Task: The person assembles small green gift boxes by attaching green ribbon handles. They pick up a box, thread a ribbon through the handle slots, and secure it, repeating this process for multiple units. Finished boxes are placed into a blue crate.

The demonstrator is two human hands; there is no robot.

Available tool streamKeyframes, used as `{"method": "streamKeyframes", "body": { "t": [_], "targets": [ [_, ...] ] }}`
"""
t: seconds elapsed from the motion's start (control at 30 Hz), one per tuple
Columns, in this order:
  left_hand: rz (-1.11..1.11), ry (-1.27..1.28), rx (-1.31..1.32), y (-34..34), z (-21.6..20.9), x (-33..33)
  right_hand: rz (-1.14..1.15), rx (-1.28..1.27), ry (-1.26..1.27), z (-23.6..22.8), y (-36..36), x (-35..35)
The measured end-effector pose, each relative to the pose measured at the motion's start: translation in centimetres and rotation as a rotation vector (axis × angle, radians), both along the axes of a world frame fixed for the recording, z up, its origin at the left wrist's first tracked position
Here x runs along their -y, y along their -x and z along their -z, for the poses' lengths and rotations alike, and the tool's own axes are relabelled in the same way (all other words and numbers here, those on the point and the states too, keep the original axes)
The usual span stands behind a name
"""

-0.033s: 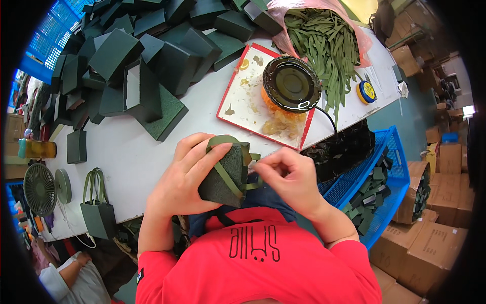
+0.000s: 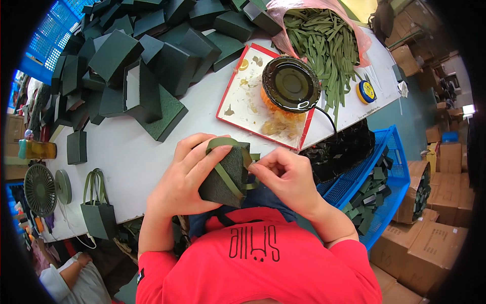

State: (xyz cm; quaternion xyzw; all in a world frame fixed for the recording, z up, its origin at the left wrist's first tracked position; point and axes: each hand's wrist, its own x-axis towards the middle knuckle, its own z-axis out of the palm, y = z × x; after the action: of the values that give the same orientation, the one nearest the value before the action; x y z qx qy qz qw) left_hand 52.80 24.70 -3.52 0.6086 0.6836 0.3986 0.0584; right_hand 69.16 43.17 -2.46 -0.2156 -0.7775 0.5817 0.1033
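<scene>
My left hand point(image 2: 187, 175) grips a small dark green textured box point(image 2: 220, 182), held tilted above the near edge of the table. A flat green ribbon point(image 2: 228, 178) crosses the box's face and loops over its top under my left fingers. More ribbon sticks out on the box's right side. There, my right hand point(image 2: 286, 177) has thumb and forefinger pinched together against the box's edge. Whatever sits between those fingertips is too small to make out. A finished-looking green bag point(image 2: 98, 219) with two ribbon handles stands at the table's left edge.
Dark green boxes point(image 2: 174, 63) are heaped at the back left. A round dark pot of liquid point(image 2: 291, 83) stands on a red-rimmed, stained board point(image 2: 238, 114). Behind it, a pink bag point(image 2: 357, 30) spills green ribbons. A blue crate point(image 2: 387, 202) is at right, a small fan point(image 2: 40, 190) at left.
My right hand has shifted slightly left, so its pinched fingertips now meet the box's edge. My left hand and the box have barely moved.
</scene>
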Motion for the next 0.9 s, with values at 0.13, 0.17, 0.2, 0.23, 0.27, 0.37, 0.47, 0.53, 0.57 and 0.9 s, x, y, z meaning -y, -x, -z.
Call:
{"method": "streamKeyframes", "body": {
  "t": [0.13,0.17,0.2,0.23,0.27,0.37,0.47,0.53,0.57,0.9],
  "targets": [
    [0.006,-0.064,-0.094,-0.1,0.4,-0.2,-0.007,0.015,-0.013,0.0,1.0,0.2],
    [0.011,-0.066,-0.112,-0.1,0.5,-0.2,-0.003,0.013,-0.024,0.0,1.1,0.3],
    [0.017,-0.068,-0.130,-0.1,0.6,-0.3,-0.001,-0.013,-0.017,0.1,1.1,0.4],
    [0.016,-0.062,-0.134,-0.2,0.6,-0.3,0.001,-0.039,-0.009,0.3,1.1,0.4],
    [0.015,-0.056,-0.136,-0.3,0.6,-0.4,0.003,-0.063,-0.002,0.5,1.1,0.4],
    [0.014,-0.039,-0.109,-0.5,0.8,-0.3,-0.019,-0.050,0.012,0.6,0.9,0.3],
    [0.002,-0.026,-0.081,-0.6,1.1,-0.3,-0.046,0.004,0.029,0.4,0.6,0.0],
    [-0.021,-0.041,-0.061,-0.7,1.3,-0.4,-0.032,-0.017,0.066,0.6,0.5,0.0],
    [-0.039,-0.059,-0.048,-0.7,1.4,-0.4,-0.026,-0.027,0.084,0.6,0.5,0.1],
    [-0.084,-0.043,-0.073,-0.4,1.5,-0.1,0.021,-0.020,0.031,0.6,0.5,0.4]
  ]
}}
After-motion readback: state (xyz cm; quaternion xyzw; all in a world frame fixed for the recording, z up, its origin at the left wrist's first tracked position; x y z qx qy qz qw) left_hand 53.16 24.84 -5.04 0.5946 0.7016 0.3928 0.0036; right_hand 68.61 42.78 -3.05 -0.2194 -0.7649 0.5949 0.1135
